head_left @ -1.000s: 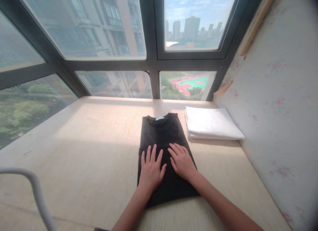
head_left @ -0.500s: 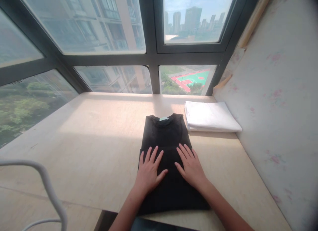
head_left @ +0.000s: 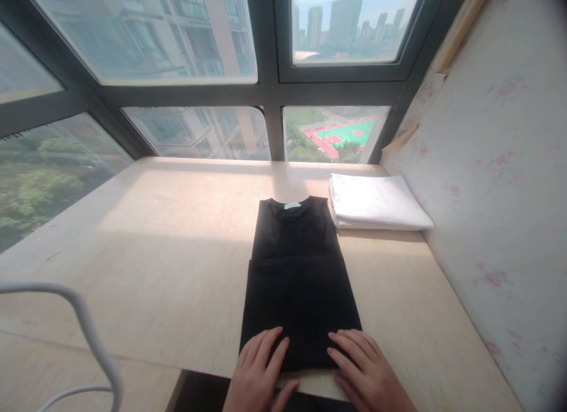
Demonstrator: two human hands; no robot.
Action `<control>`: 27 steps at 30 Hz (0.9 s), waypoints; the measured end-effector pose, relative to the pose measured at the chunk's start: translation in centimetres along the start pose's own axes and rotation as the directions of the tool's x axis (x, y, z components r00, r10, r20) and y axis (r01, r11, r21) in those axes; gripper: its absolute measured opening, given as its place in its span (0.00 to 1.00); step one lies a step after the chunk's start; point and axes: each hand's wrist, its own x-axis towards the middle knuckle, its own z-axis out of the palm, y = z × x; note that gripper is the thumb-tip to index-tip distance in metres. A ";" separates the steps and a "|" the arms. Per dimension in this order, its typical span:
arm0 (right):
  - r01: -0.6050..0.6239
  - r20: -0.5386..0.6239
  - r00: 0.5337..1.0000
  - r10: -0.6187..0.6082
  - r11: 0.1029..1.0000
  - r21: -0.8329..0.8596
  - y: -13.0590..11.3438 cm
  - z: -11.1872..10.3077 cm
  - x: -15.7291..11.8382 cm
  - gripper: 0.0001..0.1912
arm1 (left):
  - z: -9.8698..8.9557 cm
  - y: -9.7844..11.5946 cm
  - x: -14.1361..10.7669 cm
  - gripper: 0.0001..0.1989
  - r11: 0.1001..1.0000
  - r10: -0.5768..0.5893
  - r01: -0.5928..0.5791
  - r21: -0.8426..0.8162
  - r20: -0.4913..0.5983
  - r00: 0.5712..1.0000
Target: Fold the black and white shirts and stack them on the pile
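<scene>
A black T-shirt (head_left: 296, 294) lies folded lengthwise on the wooden surface, its collar and pale label at the far end. Its lower part is folded up over the chest, leaving a straight edge across the middle. At the near left corner my left hand (head_left: 259, 370) rests its fingertips on the cloth, thumb held apart. My right hand (head_left: 367, 370) touches the near right corner, fingers slightly bent and thumb below the shirt's near edge. Neither hand visibly grips the fabric.
A folded white cloth (head_left: 378, 202) lies at the far right by the flowered wall (head_left: 496, 223). On the left a grey-white curved tube (head_left: 91, 335) rises in front of the wooden surface (head_left: 155, 270). Windows (head_left: 186, 134) border the far side. Something dark (head_left: 201, 391) shows below the near edge.
Both hands have slid toward me, from the middle of the shirt down to its near edge. The shirt stays in place, and the view has shifted slightly.
</scene>
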 end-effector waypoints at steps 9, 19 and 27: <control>-0.203 -0.091 0.970 0.226 0.956 0.210 1.1 -1.0 2.2 0.20 | 0.0 -0.5 1.1 0.33 1.000 -0.027 0.027 0.000 -0.117 0.993; 0.004 -0.032 0.999 -0.004 1.000 0.003 3.7 -1.3 -0.3 0.24 | -0.7 -3.7 -1.3 0.30 0.986 -0.058 0.028 -0.164 -0.185 0.981; -0.073 -0.137 0.985 0.101 0.977 0.199 4.5 -3.9 -0.9 0.21 | -3.7 -3.7 -1.4 0.19 0.899 -0.120 0.084 -0.431 -0.059 0.991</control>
